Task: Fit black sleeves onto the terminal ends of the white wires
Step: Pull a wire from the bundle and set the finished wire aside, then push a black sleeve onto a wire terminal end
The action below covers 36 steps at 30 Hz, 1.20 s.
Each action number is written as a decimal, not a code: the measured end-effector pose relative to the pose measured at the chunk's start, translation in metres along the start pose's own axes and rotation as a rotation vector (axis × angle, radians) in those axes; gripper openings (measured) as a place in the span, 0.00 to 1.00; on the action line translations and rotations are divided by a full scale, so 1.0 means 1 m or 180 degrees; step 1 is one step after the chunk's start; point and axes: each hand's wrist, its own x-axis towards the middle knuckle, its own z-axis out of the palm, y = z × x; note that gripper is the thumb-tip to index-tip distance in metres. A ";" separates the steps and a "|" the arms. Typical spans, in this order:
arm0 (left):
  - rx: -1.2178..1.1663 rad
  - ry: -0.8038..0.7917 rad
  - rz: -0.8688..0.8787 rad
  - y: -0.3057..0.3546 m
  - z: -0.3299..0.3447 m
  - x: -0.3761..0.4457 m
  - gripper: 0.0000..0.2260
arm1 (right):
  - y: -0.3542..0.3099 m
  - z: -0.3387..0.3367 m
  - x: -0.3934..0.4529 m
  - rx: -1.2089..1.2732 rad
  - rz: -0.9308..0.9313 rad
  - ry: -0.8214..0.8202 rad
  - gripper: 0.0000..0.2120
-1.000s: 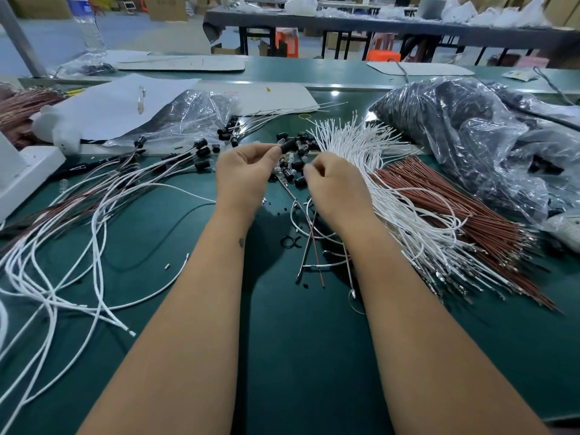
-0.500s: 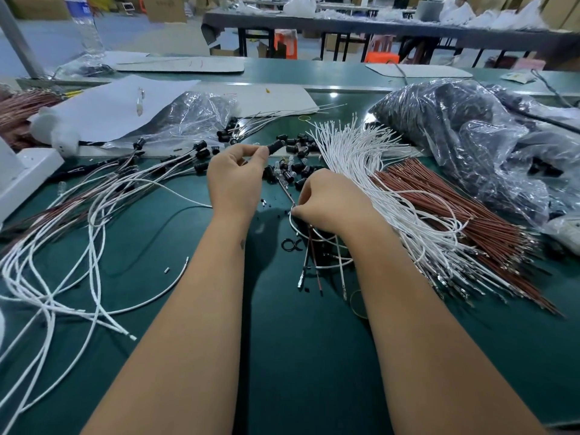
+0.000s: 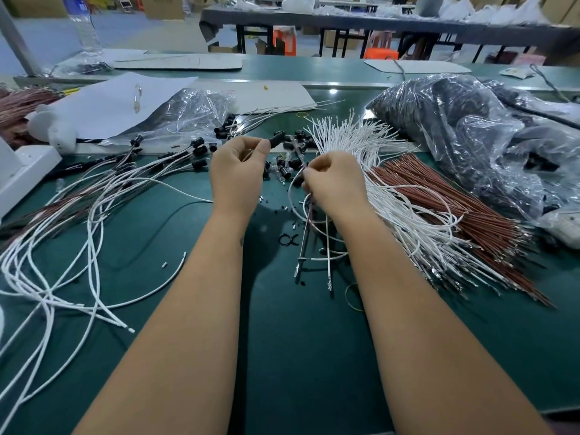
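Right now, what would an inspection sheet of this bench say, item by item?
Surface: green bench mat, littered with small offcuts.
Job's things: fanned bundle of white wires; loose black sleeves between the hands.
Clutter: brown wires on the right; clear plastic bags; white paper sheets; white box at the left edge.
Hands: left hand pinches a black sleeve; right hand grips a few wires hanging below it.
Cables: sleeved white wires spread on the left.
Surroundings: further tables, cardboard boxes, a water bottle.
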 end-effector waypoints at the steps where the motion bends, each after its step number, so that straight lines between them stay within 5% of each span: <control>1: -0.0063 -0.0131 -0.0019 0.001 0.001 -0.001 0.06 | 0.002 -0.001 0.002 0.0478 0.0126 0.0159 0.03; 5: -0.0112 -0.0741 -0.0180 0.005 0.006 -0.006 0.05 | 0.006 -0.005 0.006 0.2280 0.0455 0.0598 0.11; 11: 0.0153 -0.0958 -0.0096 0.005 0.008 -0.009 0.04 | 0.006 -0.007 0.006 0.3479 0.0517 0.0858 0.03; 19: 0.0090 -0.0718 -0.0049 0.008 0.010 -0.009 0.03 | 0.002 0.001 -0.001 0.2680 0.0749 -0.0525 0.03; 36: 0.0217 -0.0657 -0.0409 0.001 0.001 -0.003 0.07 | 0.006 -0.008 0.004 0.3199 0.0419 0.0853 0.04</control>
